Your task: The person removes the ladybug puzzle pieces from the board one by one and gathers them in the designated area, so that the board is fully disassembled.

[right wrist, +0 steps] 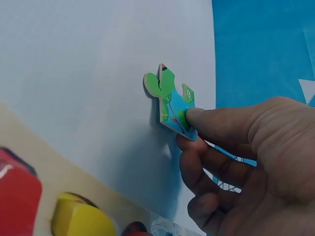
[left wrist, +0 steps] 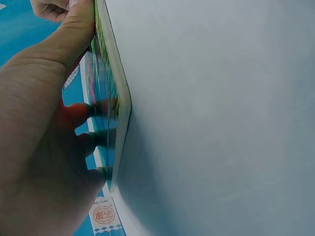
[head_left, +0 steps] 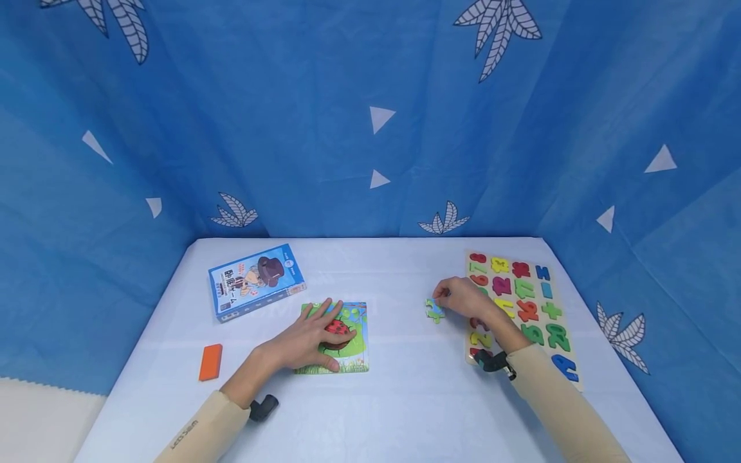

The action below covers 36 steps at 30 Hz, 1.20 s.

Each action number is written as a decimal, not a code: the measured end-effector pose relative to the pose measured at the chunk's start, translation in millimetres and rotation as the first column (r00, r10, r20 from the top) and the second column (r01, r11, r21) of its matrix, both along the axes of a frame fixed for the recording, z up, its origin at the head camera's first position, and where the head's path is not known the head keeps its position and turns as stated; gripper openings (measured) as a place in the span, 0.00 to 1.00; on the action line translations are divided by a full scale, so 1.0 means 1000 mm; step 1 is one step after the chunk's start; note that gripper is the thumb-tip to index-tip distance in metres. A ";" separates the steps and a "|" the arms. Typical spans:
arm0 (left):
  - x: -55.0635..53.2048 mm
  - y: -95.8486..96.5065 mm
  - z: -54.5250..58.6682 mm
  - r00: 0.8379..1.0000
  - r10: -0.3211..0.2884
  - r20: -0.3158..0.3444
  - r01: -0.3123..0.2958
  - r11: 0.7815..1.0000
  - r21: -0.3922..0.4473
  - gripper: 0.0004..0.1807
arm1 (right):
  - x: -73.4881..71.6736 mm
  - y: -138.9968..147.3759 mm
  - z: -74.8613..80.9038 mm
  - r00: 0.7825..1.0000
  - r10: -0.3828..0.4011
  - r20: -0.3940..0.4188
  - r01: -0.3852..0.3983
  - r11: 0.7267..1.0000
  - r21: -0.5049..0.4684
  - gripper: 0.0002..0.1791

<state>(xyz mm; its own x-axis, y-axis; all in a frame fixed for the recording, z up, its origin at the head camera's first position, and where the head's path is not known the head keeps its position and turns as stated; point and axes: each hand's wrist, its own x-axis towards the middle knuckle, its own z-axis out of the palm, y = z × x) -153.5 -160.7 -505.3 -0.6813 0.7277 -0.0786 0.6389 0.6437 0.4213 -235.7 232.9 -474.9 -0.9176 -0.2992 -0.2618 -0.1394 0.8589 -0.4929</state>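
My left hand (head_left: 309, 337) lies spread across a ladybug jigsaw puzzle (head_left: 360, 350) in the head view, its fingers stretched over the picture. From the left wrist, the fingertips touch the glossy top of the puzzle (left wrist: 106, 123), and its pale board edge shows. To the right, my right hand (head_left: 463, 297) pinches a green and blue jigsaw piece (right wrist: 167, 101) between thumb and fingers. Seen from the right wrist, the piece is tilted, with a rounded green knob pointing away from the hand. My left hand hides part of the ladybug.
A blue game box (head_left: 255, 283) lies at the back left, with an orange block (head_left: 211, 363) in front of it. Under my right forearm is a board of colourful number pieces (head_left: 544, 321). Blue cloth (head_left: 347, 161) hangs behind the white table (head_left: 393, 411).
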 end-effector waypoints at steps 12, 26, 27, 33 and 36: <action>0.000 0.001 0.000 1.000 0.004 -0.007 -0.004 1.000 0.007 0.41 | -0.002 0.002 -0.002 0.999 0.001 0.043 -0.001 1.000 0.008 0.04; 0.000 0.000 0.001 1.000 0.018 0.009 -0.018 1.000 0.005 0.41 | -0.003 0.004 -0.004 1.000 -0.018 0.026 0.017 1.000 0.014 0.06; 0.001 0.000 0.002 1.000 0.019 0.010 -0.019 1.000 0.006 0.41 | -0.003 0.004 -0.003 0.999 -0.020 0.031 0.019 1.000 0.016 0.06; 0.000 -0.001 0.002 1.000 0.020 0.012 -0.020 1.000 0.002 0.41 | -0.005 0.004 -0.002 0.999 -0.028 0.042 0.027 0.999 0.018 0.05; 0.000 -0.001 0.002 1.000 0.020 0.010 -0.020 1.000 -0.002 0.41 | -0.006 0.004 -0.001 0.999 -0.026 0.038 0.025 1.000 0.017 0.05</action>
<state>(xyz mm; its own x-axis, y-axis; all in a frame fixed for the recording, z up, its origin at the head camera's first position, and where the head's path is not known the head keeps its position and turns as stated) -153.4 -161.8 -502.8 -0.6951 0.7137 -0.0863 0.6217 0.6571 0.4264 -241.5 236.9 -476.2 -0.9142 -0.2711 -0.3012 -0.0990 0.8702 -0.4827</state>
